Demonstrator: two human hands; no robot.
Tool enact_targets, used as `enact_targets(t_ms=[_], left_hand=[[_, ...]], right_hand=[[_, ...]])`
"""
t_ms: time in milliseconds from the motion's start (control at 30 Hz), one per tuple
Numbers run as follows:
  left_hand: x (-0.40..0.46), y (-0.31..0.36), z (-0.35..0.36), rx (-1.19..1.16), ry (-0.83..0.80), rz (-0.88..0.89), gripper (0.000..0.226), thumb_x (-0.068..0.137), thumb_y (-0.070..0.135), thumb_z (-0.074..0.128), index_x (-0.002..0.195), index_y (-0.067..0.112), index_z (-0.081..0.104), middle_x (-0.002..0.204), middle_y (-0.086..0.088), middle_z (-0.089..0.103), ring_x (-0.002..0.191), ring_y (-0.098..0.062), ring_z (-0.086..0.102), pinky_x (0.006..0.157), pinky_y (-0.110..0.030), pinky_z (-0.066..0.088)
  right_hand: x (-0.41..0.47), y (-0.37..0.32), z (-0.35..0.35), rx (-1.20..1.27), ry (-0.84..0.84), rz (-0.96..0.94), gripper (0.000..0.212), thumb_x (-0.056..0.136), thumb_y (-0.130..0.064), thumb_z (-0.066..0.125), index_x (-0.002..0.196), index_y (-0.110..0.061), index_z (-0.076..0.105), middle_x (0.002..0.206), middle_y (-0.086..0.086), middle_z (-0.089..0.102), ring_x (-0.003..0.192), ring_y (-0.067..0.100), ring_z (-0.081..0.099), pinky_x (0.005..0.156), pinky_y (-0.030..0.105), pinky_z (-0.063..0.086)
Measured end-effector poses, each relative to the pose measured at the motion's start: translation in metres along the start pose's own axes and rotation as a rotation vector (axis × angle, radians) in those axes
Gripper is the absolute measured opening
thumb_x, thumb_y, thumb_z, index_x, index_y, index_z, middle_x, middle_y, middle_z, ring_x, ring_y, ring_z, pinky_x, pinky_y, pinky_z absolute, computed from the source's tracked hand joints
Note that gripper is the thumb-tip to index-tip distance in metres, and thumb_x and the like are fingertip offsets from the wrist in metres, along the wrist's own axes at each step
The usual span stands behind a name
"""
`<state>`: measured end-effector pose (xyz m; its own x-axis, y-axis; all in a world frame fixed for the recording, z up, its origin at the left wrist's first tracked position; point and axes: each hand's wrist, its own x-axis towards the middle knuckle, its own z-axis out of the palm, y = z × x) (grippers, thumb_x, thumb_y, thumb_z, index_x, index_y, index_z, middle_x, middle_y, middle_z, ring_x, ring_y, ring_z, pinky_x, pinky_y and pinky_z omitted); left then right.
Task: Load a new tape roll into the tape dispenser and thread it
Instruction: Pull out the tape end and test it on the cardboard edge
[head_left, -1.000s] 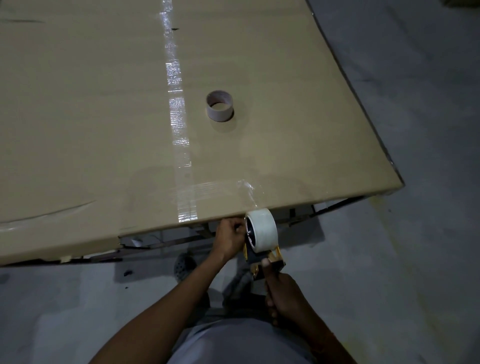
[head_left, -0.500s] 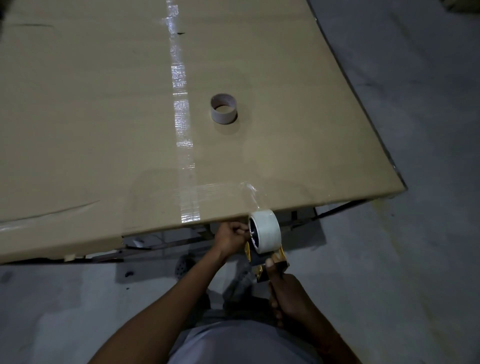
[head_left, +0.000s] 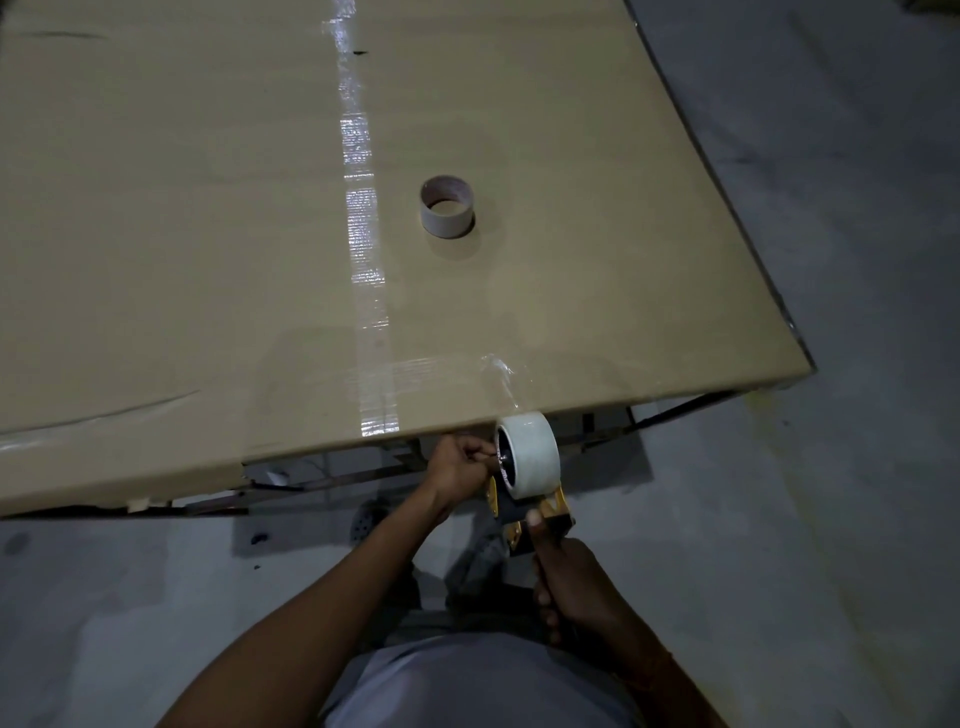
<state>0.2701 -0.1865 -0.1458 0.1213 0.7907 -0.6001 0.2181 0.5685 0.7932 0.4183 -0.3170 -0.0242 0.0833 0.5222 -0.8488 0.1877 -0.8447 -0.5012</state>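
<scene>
Roll (head_left: 535, 454): white, seated on dispenser (head_left: 524, 512), held just off the near edge of the cardboard sheet (head_left: 208, 234).
Right hand (head_left: 574, 584): wrapped round the dispenser handle, thumb up by the yellow frame.
Left hand (head_left: 460, 465): fingers curled at the roll's hub side; what it pinched could not be told.
Spare core (head_left: 447, 207): upright mid-sheet, well apart.
Step judged: seating and threading. Advice: steady the handle, press the roll fully home, draw the free end evenly.

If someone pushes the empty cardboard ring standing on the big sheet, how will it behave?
The empty core looks thin-walled and hollow, so probably light and easily crushed. It stands on its flat end on the cardboard sheet, so a push likely slides it; tipped on its side, it may roll.
</scene>
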Motion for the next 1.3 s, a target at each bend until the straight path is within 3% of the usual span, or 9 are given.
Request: enact_targets(t_ms=[200,367,467,667,800,933,1033,1200,1300], left_hand=[[0.008,-0.008,-0.006,0.008,-0.035,0.001,0.034,0.087,-0.013,0.077,0.073,0.018,0.075,0.085,-0.016,0.068,0.082,-0.021,0.057,0.079,-0.033,0.047],[0.012,-0.008,-0.010,0.068,-0.113,0.028,0.032,0.091,-0.013,0.074,0.079,0.015,0.065,0.068,-0.002,0.053,0.049,0.008,0.047,0.055,-0.009,0.040],[0.008,-0.003,-0.010,0.084,-0.144,0.066,0.031,0.095,-0.015,0.068,0.082,0.012,0.059,0.068,-0.002,0.046,0.045,0.008,0.044,0.053,-0.007,0.036],[0.006,-0.006,-0.013,0.138,-0.152,0.122,0.022,0.093,-0.015,0.068,0.089,0.006,0.061,0.071,-0.004,0.046,0.064,-0.008,0.039,0.056,-0.011,0.034],[0.002,-0.004,-0.013,0.125,-0.186,0.136,0.029,0.096,-0.011,0.067,0.082,0.014,0.060,0.067,0.002,0.042,0.059,0.001,0.038,0.060,-0.018,0.032],[0.001,-0.005,-0.011,0.115,-0.196,0.130,0.014,0.088,0.026,0.073,0.096,0.015,0.071,0.089,-0.008,0.065,0.088,-0.019,0.059,0.081,-0.036,0.049],[-0.003,-0.001,-0.010,0.178,-0.207,0.129,0.015,0.094,0.022,0.068,0.104,0.033,0.069,0.108,0.000,0.075,0.109,-0.020,0.068,0.101,-0.045,0.055],[0.013,-0.017,-0.009,0.225,-0.202,0.130,0.029,0.079,0.057,0.060,0.095,0.035,0.069,0.110,-0.025,0.075,0.100,-0.029,0.072,0.096,-0.057,0.057],[0.020,-0.021,-0.010,0.257,-0.197,0.130,0.035,0.078,0.057,0.059,0.094,0.028,0.070,0.103,-0.028,0.074,0.086,-0.020,0.065,0.088,-0.059,0.058]], right_hand=[[0.004,0.005,-0.002,0.021,-0.019,-0.017,0.073,0.091,-0.085,0.041,0.072,-0.015,0.050,0.057,0.005,0.046,0.041,0.018,0.042,0.046,0.027,0.036],[0.004,0.009,-0.002,0.042,-0.033,-0.026,0.074,0.089,-0.088,0.041,0.066,-0.018,0.054,0.057,0.007,0.047,0.041,0.020,0.041,0.046,0.027,0.036],[0.004,0.010,-0.001,0.031,-0.017,-0.040,0.075,0.091,-0.087,0.040,0.057,-0.022,0.054,0.056,0.007,0.048,0.040,0.020,0.043,0.046,0.027,0.038],[0.003,0.007,-0.003,0.021,-0.019,-0.034,0.075,0.092,-0.085,0.041,0.064,-0.017,0.057,0.057,0.006,0.051,0.041,0.019,0.045,0.045,0.026,0.039],[0.001,0.005,-0.004,0.008,-0.026,-0.040,0.077,0.091,-0.085,0.040,0.070,-0.012,0.054,0.057,0.007,0.049,0.039,0.018,0.044,0.045,0.025,0.038],[0.000,0.004,-0.006,0.009,-0.022,-0.039,0.077,0.091,-0.086,0.040,0.068,-0.014,0.052,0.058,0.007,0.047,0.040,0.018,0.043,0.044,0.024,0.037],[-0.001,0.003,-0.006,0.006,-0.029,-0.033,0.078,0.092,-0.085,0.039,0.069,-0.012,0.052,0.060,0.010,0.046,0.040,0.018,0.042,0.044,0.024,0.036],[-0.002,0.001,-0.006,0.030,-0.037,-0.030,0.074,0.092,-0.085,0.040,0.062,-0.018,0.049,0.056,0.005,0.045,0.040,0.018,0.040,0.044,0.023,0.034],[-0.001,0.001,-0.007,0.006,-0.040,-0.043,0.078,0.090,-0.088,0.038,0.058,-0.018,0.049,0.057,0.009,0.046,0.040,0.019,0.042,0.045,0.024,0.036]])
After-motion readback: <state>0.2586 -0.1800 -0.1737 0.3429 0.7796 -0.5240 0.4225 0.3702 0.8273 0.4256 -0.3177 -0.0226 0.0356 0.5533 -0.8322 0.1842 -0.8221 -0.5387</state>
